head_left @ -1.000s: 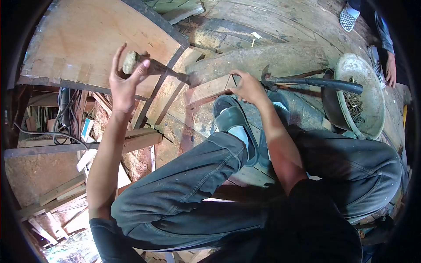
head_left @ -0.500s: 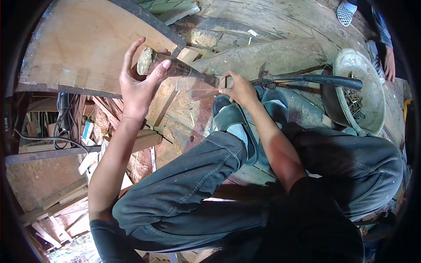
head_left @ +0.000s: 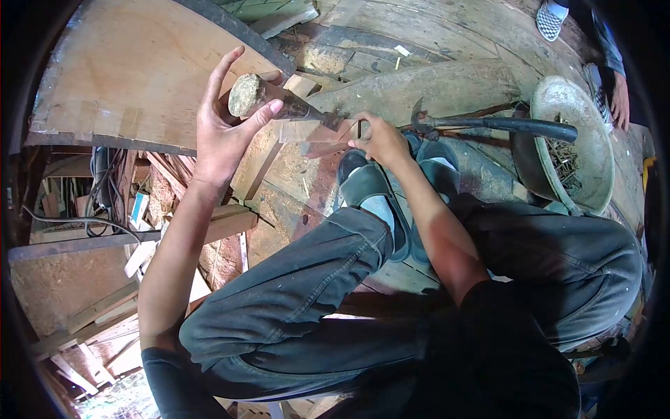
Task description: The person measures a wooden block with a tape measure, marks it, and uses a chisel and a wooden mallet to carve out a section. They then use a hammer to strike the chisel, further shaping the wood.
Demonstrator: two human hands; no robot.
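Plank floor (head_left: 447, 31), upper frame; right of frame, bucket (head_left: 599, 164) containing nails (head_left: 562, 157). Left hand (head_left: 225, 136) clamped around chisel (head_left: 289, 105); right hand (head_left: 385, 143) grips wooden block (head_left: 303, 131).

Black shirt (head_left: 516, 342); 2 dark sandals (head_left: 370, 187).

A black-and-white checkered shoe (head_left: 550, 23); a black hammer handle (head_left: 523, 126).
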